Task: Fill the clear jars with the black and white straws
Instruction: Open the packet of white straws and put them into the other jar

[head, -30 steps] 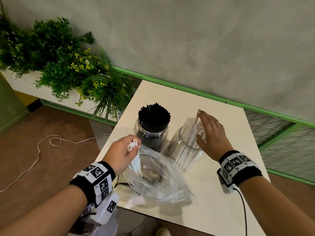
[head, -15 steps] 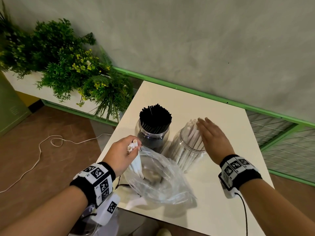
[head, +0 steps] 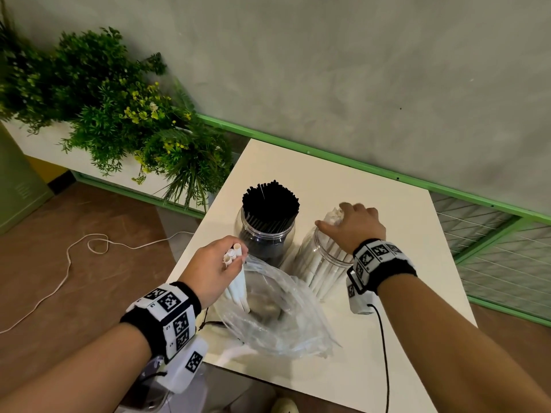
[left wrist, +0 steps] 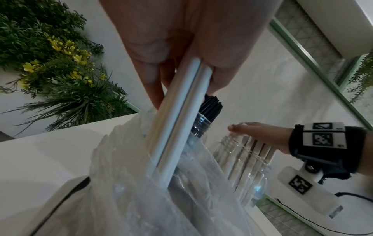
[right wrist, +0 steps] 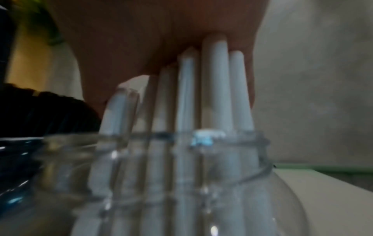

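Observation:
Two clear jars stand on the white table (head: pixel 411 308). The left jar (head: pixel 265 234) is packed with black straws (head: pixel 269 201). The right jar (head: pixel 322 263) holds white straws (right wrist: pixel 216 87). My right hand (head: pixel 351 228) is cupped over their tops: thumb toward the black jar, fingers curled down the far side, palm on the straw ends. My left hand (head: pixel 235 254) grips a few white straws (left wrist: pixel 177 121) upright, their lower ends inside a crumpled clear plastic bag (head: pixel 277 317) in front of the jars.
A planter of green plants (head: pixel 104 108) borders the table's left side. A green rail (head: pixel 357 165) runs along the wall behind, and wire mesh (head: pixel 492 248) lies to the right. A white cable (head: pixel 68 263) trails on the floor. The table's near edge is close below the bag.
My right hand has moved from the right side of the white straws to over their tops and closed round them. My left hand stays put with its straws.

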